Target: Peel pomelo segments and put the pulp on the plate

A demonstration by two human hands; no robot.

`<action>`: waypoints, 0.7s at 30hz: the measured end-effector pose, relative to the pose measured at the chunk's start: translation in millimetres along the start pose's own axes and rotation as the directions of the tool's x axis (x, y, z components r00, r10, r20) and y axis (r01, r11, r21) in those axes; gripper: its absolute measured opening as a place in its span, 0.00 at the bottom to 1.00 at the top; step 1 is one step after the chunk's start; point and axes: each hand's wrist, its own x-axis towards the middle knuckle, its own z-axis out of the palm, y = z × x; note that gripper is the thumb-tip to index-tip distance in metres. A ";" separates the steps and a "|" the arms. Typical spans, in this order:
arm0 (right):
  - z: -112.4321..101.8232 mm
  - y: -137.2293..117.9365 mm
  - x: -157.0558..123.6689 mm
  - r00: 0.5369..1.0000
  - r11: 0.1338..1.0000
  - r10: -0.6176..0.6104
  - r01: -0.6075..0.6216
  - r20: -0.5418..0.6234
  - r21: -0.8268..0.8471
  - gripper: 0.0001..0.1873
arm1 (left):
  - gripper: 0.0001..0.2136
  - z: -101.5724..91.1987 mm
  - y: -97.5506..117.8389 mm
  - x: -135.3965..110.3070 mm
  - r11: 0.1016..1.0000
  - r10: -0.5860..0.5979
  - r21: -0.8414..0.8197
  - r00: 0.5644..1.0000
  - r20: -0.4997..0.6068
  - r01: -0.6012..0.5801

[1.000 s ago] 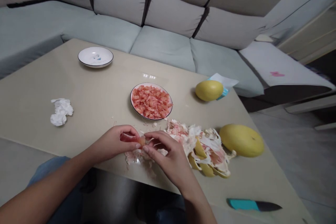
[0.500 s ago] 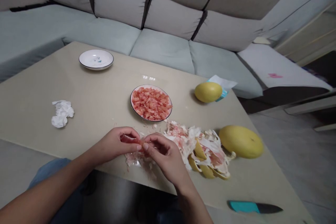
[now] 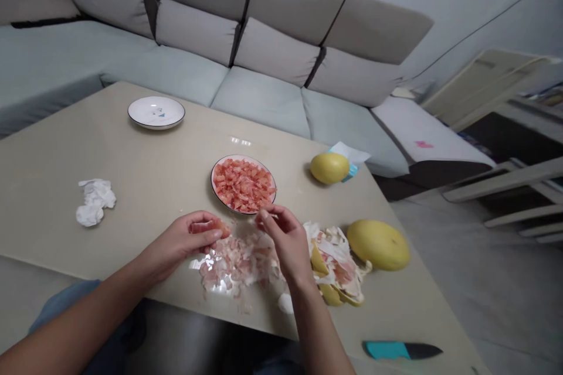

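My left hand (image 3: 187,239) pinches a piece of pink pomelo flesh (image 3: 222,228) between thumb and fingertips, above the table. Just to its right, my right hand (image 3: 285,240) is closed, thumb against fingers, at the near rim of the plate (image 3: 234,207); whatever is in its fingertips, if anything, I cannot make out. Loose pomelo pieces (image 3: 243,183) fill that plate. Below both hands lie scraps of thin membrane (image 3: 237,261), and a pile of peel (image 3: 336,258) rests behind my right wrist.
Two whole yellow pomelos stand on the right, one (image 3: 378,244) near the peel and one (image 3: 329,168) by a tissue pack (image 3: 354,158). A knife with a turquoise handle (image 3: 387,350) lies near the front right. Crumpled tissue (image 3: 97,199) and a white plate (image 3: 156,112) are leftward.
My hands have come apart: the right has moved up toward the filled plate, while the left keeps the pomelo flesh. The view has shifted slightly, showing more of the room's right side.
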 end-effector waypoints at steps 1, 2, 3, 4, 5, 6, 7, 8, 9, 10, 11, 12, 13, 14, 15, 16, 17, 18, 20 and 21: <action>-2.2 1.0 11.6 0.997 0.992 -0.069 0.064 -0.039 -0.113 0.15 | 0.13 0.2 0.0 0.2 1.000 -0.016 -0.008 1.000 -0.003 0.016; -4.0 2.1 23.2 0.988 0.969 -0.136 0.118 -0.069 -0.218 0.15 | 0.14 0.3 -0.2 0.6 1.000 -0.026 -0.009 1.000 -0.007 0.026; -5.6 3.5 34.0 0.978 0.941 -0.195 0.164 -0.078 -0.297 0.16 | 0.15 0.1 -0.6 1.3 1.000 -0.030 -0.006 0.999 -0.013 0.030; -7.0 5.0 43.1 0.971 0.923 -0.225 0.187 -0.076 -0.335 0.16 | 0.16 -0.2 -1.2 2.3 1.000 -0.027 0.001 0.999 -0.018 0.027; -8.3 6.6 50.0 0.966 0.911 -0.247 0.205 -0.074 -0.359 0.16 | 0.16 -0.5 -1.9 3.4 1.000 -0.017 0.010 1.000 -0.020 0.018; -9.6 8.2 54.2 0.963 0.905 -0.259 0.216 -0.072 -0.367 0.17 | 0.16 -0.8 -2.7 4.5 1.000 -0.005 0.021 1.000 -0.022 0.005; -10.9 9.4 55.4 0.961 0.903 -0.264 0.219 -0.076 -0.371 0.18 | 0.16 -0.9 -3.6 5.6 0.999 0.007 0.034 1.000 -0.022 -0.006; -12.0 10.0 53.7 0.960 0.901 -0.268 0.219 -0.084 -0.376 0.18 | 0.16 -0.8 -4.4 6.5 0.999 0.019 0.051 1.000 -0.022 -0.018; -12.7 9.8 49.2 0.961 0.902 -0.263 0.211 -0.091 -0.376 0.18 | 0.16 -0.3 -5.2 7.2 0.997 0.031 0.069 0.999 -0.019 -0.030; -12.9 8.5 42.5 0.967 0.909 -0.239 0.193 -0.084 -0.368 0.18 | 0.16 0.3 -5.8 7.6 0.995 0.045 0.086 0.999 -0.017 -0.044; -12.3 6.1 34.1 0.978 0.921 -0.201 0.169 -0.058 -0.350 0.17 | 0.15 1.2 -6.3 7.8 0.993 0.060 0.103 0.998 -0.012 -0.058; -10.8 2.7 24.6 0.988 0.935 -0.151 0.139 -0.011 -0.325 0.17 | 0.14 2.2 -6.8 7.7 0.990 0.072 0.122 0.997 -0.002 -0.071; -8.3 -1.5 14.9 0.993 0.949 -0.091 0.108 0.070 -0.296 0.17 | 0.13 3.1 -7.2 7.6 0.986 0.082 0.144 0.997 0.010 -0.083; -5.2 -6.3 5.5 0.986 0.958 -0.054 0.095 0.155 -0.271 0.16 | 0.12 3.9 -7.7 7.3 0.981 0.093 0.166 0.995 0.022 -0.095; -1.5 -11.2 -2.8 0.972 0.959 -0.040 0.103 0.231 -0.263 0.15 | 0.11 4.4 -8.2 7.0 0.976 0.102 0.188 0.994 0.033 -0.107; 2.2 -15.9 -9.8 0.956 0.958 -0.038 0.117 0.289 -0.262 0.14 | 0.11 4.7 -8.7 6.7 0.971 0.112 0.205 0.993 0.043 -0.118; 5.7 -20.0 -15.1 0.942 0.955 -0.032 0.127 0.333 -0.269 0.13 | 0.10 4.8 -9.3 6.6 0.967 0.120 0.218 0.991 0.050 -0.128; 8.6 -23.4 -18.8 0.933 0.950 -0.026 0.135 0.359 -0.281 0.13 | 0.10 4.7 -9.7 6.5 0.965 0.127 0.226 0.990 0.053 -0.136; 12.1 -27.3 -22.0 0.924 0.942 -0.009 0.136 0.383 -0.306 0.11 | 0.10 4.1 -10.2 6.6 0.962 0.130 0.235 0.990 0.060 -0.141; 12.8 -28.1 -22.1 0.923 0.940 -0.001 0.132 0.384 -0.315 0.10 | 0.10 3.8 -10.1 6.8 0.960 0.129 0.241 0.990 0.064 -0.140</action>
